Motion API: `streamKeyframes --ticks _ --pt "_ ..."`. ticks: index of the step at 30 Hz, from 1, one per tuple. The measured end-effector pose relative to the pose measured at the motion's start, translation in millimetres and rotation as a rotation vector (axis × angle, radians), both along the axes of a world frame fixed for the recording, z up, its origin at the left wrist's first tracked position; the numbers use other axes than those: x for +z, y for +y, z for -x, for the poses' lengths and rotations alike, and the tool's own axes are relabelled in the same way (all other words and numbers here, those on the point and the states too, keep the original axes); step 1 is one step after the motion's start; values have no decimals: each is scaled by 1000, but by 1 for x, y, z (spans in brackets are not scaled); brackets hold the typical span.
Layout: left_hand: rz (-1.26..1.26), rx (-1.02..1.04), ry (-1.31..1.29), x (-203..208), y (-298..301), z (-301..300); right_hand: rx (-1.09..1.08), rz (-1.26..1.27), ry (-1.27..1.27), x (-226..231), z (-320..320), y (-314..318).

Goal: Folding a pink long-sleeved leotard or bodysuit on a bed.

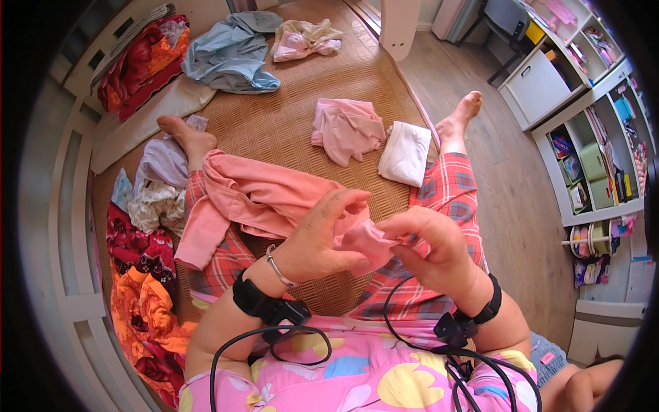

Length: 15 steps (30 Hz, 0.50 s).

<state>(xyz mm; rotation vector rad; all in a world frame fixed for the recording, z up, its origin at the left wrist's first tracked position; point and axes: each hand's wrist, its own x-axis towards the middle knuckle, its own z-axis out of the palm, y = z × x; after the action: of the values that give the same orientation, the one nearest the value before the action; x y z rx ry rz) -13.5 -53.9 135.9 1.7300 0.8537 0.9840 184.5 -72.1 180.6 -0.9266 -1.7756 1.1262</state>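
A long-sleeved salmon-pink garment point(268, 187) lies across my lap, one sleeve hanging over my left leg and the other end raised between my hands. My right hand point(436, 247) pinches the edge of that raised end, bunched between thumb and fingers. On the other side of it, my left hand point(316, 237) is open, thumb and fingers spread apart next to the cloth. Whether its fingertips touch the fabric I cannot tell. Beyond my hands, a folded pink garment point(348, 127) sits beside a folded white cloth point(405, 152) on the woven mat point(288, 110).
Light blue clothing point(237, 51) and a cream-and-pink garment point(307, 40) lie at the far end. Red and orange clothes point(147, 316) heap along the left bed rail point(75, 309). White shelves point(590, 158) stand at right beyond the wooden floor point(511, 185). Another person's arm point(587, 388) shows lower right.
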Motion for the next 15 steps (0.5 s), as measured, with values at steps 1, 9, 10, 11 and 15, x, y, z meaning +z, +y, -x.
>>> streamKeyframes --ticks 1,9,10,11,15 --pt "-149 -46 9 6 6 2 31 -275 -138 -1 3 3" --pt "87 -352 162 22 2 7 -25 -597 -313 -1 7 -1" --pt "72 -383 155 21 1 7 -27 -597 -315 -2 6 -1" --pt "57 -412 150 21 1 7 -14 -523 -350 -4 4 -1" --pt "86 -348 -59 26 -1 2 28 -92 -314 -1 -1 -4"
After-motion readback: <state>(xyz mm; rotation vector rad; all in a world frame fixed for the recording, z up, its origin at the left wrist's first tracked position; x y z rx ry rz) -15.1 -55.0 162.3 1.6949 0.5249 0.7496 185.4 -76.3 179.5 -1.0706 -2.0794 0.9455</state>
